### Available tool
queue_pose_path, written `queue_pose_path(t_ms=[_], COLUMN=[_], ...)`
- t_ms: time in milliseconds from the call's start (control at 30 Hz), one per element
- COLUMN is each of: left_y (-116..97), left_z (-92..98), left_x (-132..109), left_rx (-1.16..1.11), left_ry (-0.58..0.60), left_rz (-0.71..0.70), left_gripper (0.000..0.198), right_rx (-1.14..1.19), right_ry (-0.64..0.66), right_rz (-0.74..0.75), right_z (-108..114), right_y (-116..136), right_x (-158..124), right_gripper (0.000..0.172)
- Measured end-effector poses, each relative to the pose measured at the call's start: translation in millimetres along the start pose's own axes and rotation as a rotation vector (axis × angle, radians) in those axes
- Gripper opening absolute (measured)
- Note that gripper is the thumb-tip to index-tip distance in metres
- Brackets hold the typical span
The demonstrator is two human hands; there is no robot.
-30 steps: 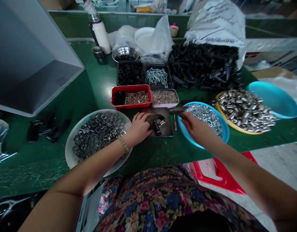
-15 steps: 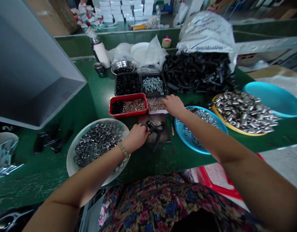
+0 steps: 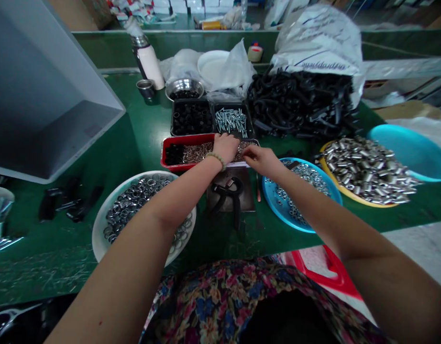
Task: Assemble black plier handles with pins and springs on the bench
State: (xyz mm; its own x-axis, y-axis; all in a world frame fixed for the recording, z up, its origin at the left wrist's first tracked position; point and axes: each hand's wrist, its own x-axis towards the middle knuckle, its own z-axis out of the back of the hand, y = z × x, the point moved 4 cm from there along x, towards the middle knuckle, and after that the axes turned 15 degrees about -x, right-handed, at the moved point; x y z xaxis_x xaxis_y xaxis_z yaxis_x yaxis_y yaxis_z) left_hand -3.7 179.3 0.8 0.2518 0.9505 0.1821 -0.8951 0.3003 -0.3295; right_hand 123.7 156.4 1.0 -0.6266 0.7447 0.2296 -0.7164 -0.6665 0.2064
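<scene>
Looking through the head camera, I am finding the left hand [image 3: 225, 148] pressing down over the silver clips [image 3: 201, 152] inside the red tray [image 3: 181, 168], its fingers loosely curled, though I cannot tell whether it is gripping any. The right hand [image 3: 263, 161] is reaching in just beside it, its fingertips [image 3: 245, 152] pinching close together at the pale tray [image 3: 252, 142] of fine metal pieces, and I cannot tell whether they are holding anything. Nearer me than the red tray, a black clamp-like tool [image 3: 224, 188] is lying on a dark mat [image 3: 247, 200], with neither hand touching it. Left of the red tray, a white plate [image 3: 98, 243] is holding steel rings; right of it, a blue basin [image 3: 269, 205] is holding nuts. The clips are looking light, stiff and slippery, so I am judging it best to pinch them singly by their ends.
</scene>
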Motion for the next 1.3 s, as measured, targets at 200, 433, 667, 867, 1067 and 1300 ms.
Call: queue_pose_path(t_ms=[200, 433, 667, 867, 1067, 1300], left_y=[3, 2, -1, -12, -20, -28], left_z=[7.6, 35.1, 2.0, -13.6, -12.3, -11.5], left_x=[0, -64, -155, -159, -162, -174], left_rx=[-0.219, -0.942, -0.695, -0.318, -0.072, 0.014], left_ry=[-0.063, -0.161, -0.146, -0.092, -0.022, 0.128], left_rz=[0.071, 0.089, 0.135, -0.032, -0.100, -0.199], left_gripper=[0.028, 0.017, 0.018, 0.023, 0.026, 0.023], right_rx=[0.104, -0.047, -0.430, -0.308, 0.076, -0.604], right_ry=[0.055, 0.053, 0.103, 0.168, 0.107, 0.121], right_rz=[0.160, 0.151, 0.287, 0.305, -0.015, -0.333], right_z=[-25, -41, -38, -37, -8, 36], right_y=[29, 27, 39, 38, 15, -52], right_x=[-38, -36, -44, -53, -71, -147], right_gripper=[0.014, 0.018, 0.024, 0.029, 0.040, 0.041])
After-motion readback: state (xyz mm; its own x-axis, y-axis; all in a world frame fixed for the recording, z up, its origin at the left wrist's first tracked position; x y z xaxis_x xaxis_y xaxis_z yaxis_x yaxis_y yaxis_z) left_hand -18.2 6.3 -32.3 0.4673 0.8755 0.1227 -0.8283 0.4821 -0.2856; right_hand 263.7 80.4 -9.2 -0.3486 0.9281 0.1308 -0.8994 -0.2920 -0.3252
